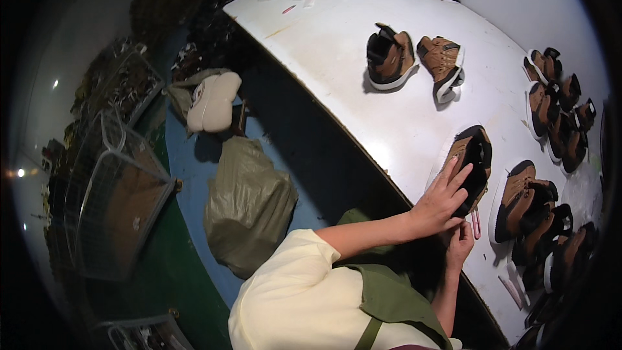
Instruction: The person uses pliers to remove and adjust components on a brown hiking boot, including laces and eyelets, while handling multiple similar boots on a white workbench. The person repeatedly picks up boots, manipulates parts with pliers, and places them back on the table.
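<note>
A brown and black high-top shoe (477,139) with a pale sole lies at the near edge of the white table. My left hand (435,209) grips it, with the fingers spread over its dark collar and opening. Close to the end of the shoe nearest me, my right hand (460,245) is closed in a pinch. Whatever sits between those fingertips is too small to make out. Beside the right hand lies a slim pink tool (476,223), like a pen or small cutter.
Two similar shoes, one upright (391,58) and one turned over onto its toe or side (441,65), stand farther along the table (324,45). Several more shoes (516,198) line the right side. Left of the table are a stool cushion (214,104), an olive plastic bag (249,201) and wire carts (116,188).
</note>
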### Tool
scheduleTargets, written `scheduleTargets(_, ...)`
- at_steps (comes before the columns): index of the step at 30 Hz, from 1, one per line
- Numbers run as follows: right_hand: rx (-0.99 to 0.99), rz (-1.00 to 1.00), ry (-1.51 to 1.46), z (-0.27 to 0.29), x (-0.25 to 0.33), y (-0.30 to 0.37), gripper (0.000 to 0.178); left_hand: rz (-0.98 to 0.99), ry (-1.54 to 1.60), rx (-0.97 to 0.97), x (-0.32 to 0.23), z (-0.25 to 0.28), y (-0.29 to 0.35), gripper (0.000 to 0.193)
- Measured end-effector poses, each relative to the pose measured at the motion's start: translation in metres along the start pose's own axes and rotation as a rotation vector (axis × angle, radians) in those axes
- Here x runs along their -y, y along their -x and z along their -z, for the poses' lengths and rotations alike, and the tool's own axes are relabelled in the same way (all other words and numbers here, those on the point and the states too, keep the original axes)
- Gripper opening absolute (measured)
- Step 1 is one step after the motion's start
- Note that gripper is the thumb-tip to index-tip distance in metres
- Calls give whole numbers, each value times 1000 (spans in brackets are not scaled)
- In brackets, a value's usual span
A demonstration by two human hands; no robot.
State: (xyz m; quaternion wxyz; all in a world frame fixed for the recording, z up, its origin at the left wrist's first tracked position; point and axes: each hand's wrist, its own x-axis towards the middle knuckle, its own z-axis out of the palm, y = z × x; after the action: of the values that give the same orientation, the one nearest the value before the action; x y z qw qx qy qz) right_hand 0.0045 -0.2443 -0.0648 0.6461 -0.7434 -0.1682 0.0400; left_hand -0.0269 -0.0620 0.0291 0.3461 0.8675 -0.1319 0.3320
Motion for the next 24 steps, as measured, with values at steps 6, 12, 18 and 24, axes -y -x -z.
scheduleTargets(6,-70,-7,25,-6,11,2,12,-5,-9,24,-2,2,-2,48)
scheduleTargets(12,-71,39,129,-6,13,2,10,7,-22,36,-4,2,-3,48)
scheduleTargets(18,-68,14,128,-4,19,1,9,6,-26,54,-5,1,-5,49)
scheduleTargets(24,-86,20,156,-8,24,1,8,11,-43,56,-4,1,-3,49)
